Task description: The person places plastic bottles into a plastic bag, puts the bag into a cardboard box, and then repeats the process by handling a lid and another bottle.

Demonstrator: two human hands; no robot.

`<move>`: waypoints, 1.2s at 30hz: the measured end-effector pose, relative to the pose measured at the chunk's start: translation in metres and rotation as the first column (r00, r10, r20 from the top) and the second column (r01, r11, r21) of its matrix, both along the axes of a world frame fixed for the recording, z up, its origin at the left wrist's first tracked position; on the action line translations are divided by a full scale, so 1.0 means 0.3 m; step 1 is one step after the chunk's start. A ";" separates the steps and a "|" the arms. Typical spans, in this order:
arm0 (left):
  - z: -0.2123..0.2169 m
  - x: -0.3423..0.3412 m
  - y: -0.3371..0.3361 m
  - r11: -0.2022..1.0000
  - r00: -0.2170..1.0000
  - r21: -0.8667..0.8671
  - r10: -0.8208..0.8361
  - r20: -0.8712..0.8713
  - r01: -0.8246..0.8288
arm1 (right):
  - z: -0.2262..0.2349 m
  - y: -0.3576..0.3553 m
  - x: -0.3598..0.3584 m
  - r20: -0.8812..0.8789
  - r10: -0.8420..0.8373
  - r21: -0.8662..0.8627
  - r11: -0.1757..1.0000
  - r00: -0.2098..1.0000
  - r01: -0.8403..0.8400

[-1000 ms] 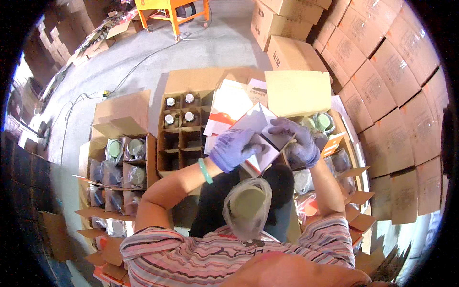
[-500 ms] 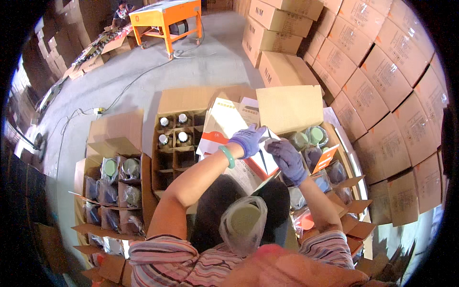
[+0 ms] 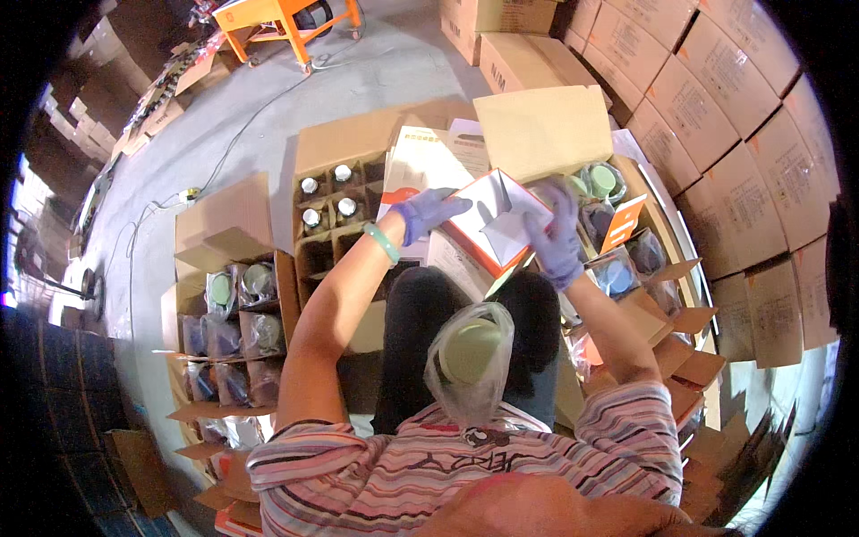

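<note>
A small white and orange cardboard box (image 3: 512, 234) stands over my knees, its top open and the white inside and a raised flap showing. My gloved left hand (image 3: 428, 215) grips its left side, thumb over the rim. At the right side is my gloved right hand (image 3: 558, 237), its thumb by the inner wall and its fingers beyond the edge, partly blurred. On my lap rests a cup with a green lid (image 3: 472, 351), wrapped in clear plastic. Beyond the box lie flat printed cartons (image 3: 419, 154), partly under my left hand.
At the left stands an open carton (image 3: 286, 309) of plastic-wrapped cups. A divided carton (image 3: 358, 134) with several white-capped bottles is ahead. Another open carton (image 3: 671, 233) of wrapped cups is at right. Stacked cartons (image 3: 689, 161) line the right; an orange table (image 3: 268, 16) stands far off.
The small box has turned more upright and its open inside now shows. My right hand has shifted from its top to its right side. The view has tilted down.
</note>
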State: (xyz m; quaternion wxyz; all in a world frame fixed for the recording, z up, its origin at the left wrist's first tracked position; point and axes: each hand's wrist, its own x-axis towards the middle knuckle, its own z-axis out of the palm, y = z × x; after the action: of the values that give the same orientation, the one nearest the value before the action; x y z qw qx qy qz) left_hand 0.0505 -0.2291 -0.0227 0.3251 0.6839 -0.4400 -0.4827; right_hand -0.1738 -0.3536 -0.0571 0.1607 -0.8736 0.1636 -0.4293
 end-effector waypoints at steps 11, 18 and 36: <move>0.168 -0.141 0.268 0.742 0.897 -0.517 0.418 -0.143 -0.428 | 0.234 0.202 -0.041 0.165 0.070 0.575 0.804 0.984 -0.153; 0.276 -0.097 0.351 0.173 0.972 -0.971 -0.134 -0.192 -0.167 | 0.364 0.135 -0.127 0.847 0.248 0.397 0.292 0.470 -0.870; -0.268 0.043 0.162 0.670 0.902 -0.742 0.343 0.261 -0.040 | -0.084 -0.027 0.063 0.230 0.047 0.459 0.876 0.972 -0.151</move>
State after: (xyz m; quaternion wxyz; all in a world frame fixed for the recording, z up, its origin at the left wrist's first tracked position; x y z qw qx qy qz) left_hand 0.0636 -0.1805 -0.1033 0.5250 0.6238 -0.5717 -0.0915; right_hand -0.1549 -0.3618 -0.0823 0.4073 -0.7643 0.2001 -0.4581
